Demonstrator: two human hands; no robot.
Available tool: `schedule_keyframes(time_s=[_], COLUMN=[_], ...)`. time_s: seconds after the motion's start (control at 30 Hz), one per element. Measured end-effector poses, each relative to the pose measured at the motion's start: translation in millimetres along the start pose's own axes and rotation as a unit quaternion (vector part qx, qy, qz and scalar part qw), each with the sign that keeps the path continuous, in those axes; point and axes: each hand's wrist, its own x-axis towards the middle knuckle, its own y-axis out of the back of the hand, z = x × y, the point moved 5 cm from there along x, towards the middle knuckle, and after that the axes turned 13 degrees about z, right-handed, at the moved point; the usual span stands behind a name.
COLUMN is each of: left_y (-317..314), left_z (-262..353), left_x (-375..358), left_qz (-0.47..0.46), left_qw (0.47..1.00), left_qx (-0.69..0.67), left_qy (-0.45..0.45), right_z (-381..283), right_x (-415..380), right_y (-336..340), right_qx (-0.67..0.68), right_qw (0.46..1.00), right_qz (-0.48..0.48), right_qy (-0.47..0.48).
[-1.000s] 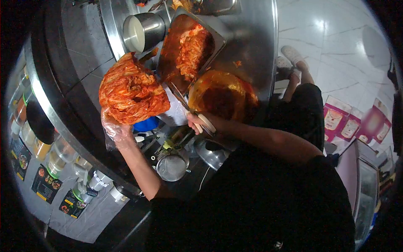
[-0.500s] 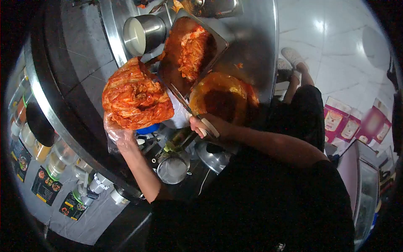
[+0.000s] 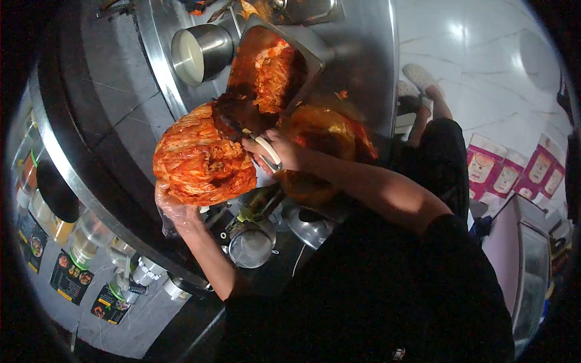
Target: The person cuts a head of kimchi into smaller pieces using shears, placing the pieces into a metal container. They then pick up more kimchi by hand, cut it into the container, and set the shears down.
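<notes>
A large red-coated head of kimchi rests on my left hand, which wears a clear plastic glove and holds it from below at its lower left side. My right hand grips scissors by their cream handles, at the right side of the kimchi. The blades point up and left and are lost in a dark shadow there. Just beyond, a metal tray holds another piece of kimchi. A bowl stained with red sauce lies under my right forearm.
A steel pot with pale contents stands left of the tray on the steel counter. Below are a sieve and a metal lid. Another person's foot in a clog shows on the floor at right.
My right hand has moved up and left with the scissors, bringing them to the kimchi. The kimchi sits slightly lower and further right. A dark shadow now covers the tray's near corner.
</notes>
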Motion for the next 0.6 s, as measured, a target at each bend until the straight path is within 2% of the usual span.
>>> schedule_keyframes(time_s=[0.07,0.17,0.23,0.3,0.4,0.43,0.5,0.57,0.6], left_y=[-0.1,2.7,-1.3,-5.3,-18.7,-24.0,-43.6,-35.5,-37.4], left_z=[-1.4,0.7,-0.6,-2.8,-8.7,-13.5,-18.0,-21.9,-24.3], left_x=[0.5,4.3,6.5,11.9,20.9,24.9,14.2,30.6,30.5], left_qz=[-0.009,0.002,-0.001,0.009,0.057,0.028,-0.073,0.030,0.008], left_qw=[1.000,0.999,0.999,1.000,0.998,0.999,0.994,0.999,1.000], left_qx=[0.005,0.028,0.016,-0.010,0.001,-0.021,0.011,0.007,0.014], left_qy=[-0.005,-0.033,-0.028,-0.002,-0.024,-0.001,-0.081,-0.024,-0.026], right_z=[31.5,61.2,74.2,88.6,54.3,63.2,89.1,95.5,97.1], right_x=[-1.4,-25.5,-55.9,-90.0,-121.2,-119.8,-108.8,-99.2,-94.6], right_y=[7.0,20.2,24.2,22.3,10.6,6.7,-3.7,-12.8,-18.5], right_qx=[0.054,0.148,0.153,0.090,-0.035,-0.053,-0.088,0.008,0.056], right_qw=[0.998,0.983,0.984,0.995,0.997,0.996,0.987,0.995,0.995], right_qz=[-0.021,-0.105,-0.089,0.017,-0.042,-0.066,-0.113,-0.089,-0.076], right_qy=[-0.037,0.013,0.018,-0.039,-0.051,-0.012,0.069,0.042,0.029])
